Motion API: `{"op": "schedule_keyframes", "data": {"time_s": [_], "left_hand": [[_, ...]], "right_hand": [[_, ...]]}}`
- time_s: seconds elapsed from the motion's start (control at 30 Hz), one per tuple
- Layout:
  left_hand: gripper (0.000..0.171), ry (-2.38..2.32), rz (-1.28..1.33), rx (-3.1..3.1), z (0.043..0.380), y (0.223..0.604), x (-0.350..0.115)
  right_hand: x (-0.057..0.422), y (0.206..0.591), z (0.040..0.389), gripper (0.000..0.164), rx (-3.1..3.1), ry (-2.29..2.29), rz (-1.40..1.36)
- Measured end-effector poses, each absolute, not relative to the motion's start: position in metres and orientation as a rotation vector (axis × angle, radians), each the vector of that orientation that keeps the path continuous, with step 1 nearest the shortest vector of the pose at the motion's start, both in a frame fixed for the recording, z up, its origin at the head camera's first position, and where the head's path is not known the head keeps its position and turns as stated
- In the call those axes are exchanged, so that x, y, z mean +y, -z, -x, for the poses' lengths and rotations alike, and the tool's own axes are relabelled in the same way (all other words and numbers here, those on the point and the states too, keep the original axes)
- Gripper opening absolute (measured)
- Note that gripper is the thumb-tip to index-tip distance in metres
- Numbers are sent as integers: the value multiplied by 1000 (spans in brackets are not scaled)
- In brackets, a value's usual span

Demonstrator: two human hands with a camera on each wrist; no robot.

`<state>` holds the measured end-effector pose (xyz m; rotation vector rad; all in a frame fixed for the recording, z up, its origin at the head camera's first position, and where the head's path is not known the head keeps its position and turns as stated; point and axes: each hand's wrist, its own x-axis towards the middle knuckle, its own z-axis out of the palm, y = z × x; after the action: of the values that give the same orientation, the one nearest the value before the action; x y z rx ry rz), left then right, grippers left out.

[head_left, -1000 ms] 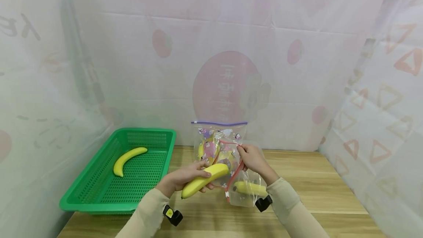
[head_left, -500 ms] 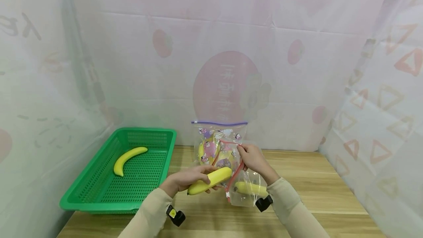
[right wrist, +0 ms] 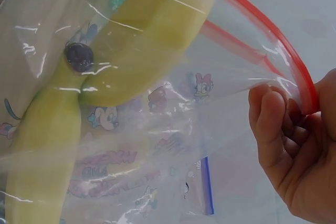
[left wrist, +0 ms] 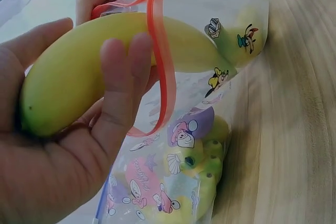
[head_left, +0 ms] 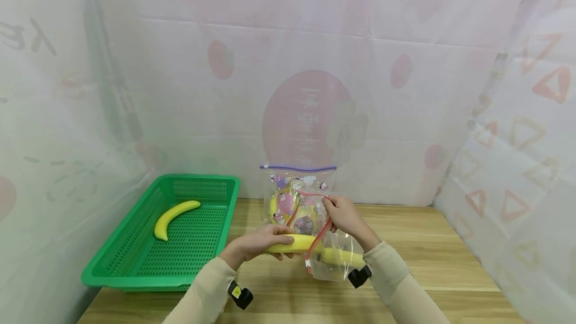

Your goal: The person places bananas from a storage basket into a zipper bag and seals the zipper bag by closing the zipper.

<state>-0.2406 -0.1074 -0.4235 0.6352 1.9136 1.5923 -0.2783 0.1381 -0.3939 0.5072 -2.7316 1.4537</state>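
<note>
My left hand (head_left: pixel 258 243) grips a yellow banana (left wrist: pixel 63 80) by its near end, thumb on one side and fingers on the other. Its far end sits inside the mouth of a clear printed zip bag (head_left: pixel 320 238) with a red rim. My right hand (head_left: pixel 346 218) pinches that rim and holds the mouth wide. Another banana (head_left: pixel 343 257) lies inside this bag; in the right wrist view the held banana's tip meets its dark end. A second printed bag with a purple zip (head_left: pixel 298 168) stands behind, holding several yellow fruits (left wrist: pixel 207 174).
A green perforated basket (head_left: pixel 135 282) stands to the left, with one banana (head_left: pixel 168 219) in it. The wooden table (head_left: pixel 405 244) extends to the right of the bags. Printed sheets (head_left: pixel 189 114) enclose the back and both sides.
The left hand has moved the banana rightward and turned it nearly level, so its far end has passed through the red-rimmed mouth. The right hand has stayed in place.
</note>
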Motion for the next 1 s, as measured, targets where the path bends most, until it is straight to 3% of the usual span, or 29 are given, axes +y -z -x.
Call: {"op": "schedule_keyframes", "data": {"time_s": [1.0], "left_hand": [[37, -1351, -768, 2182, 246, 424, -91]], "right_hand": [[133, 393, 279, 42, -2734, -1388, -575]]}}
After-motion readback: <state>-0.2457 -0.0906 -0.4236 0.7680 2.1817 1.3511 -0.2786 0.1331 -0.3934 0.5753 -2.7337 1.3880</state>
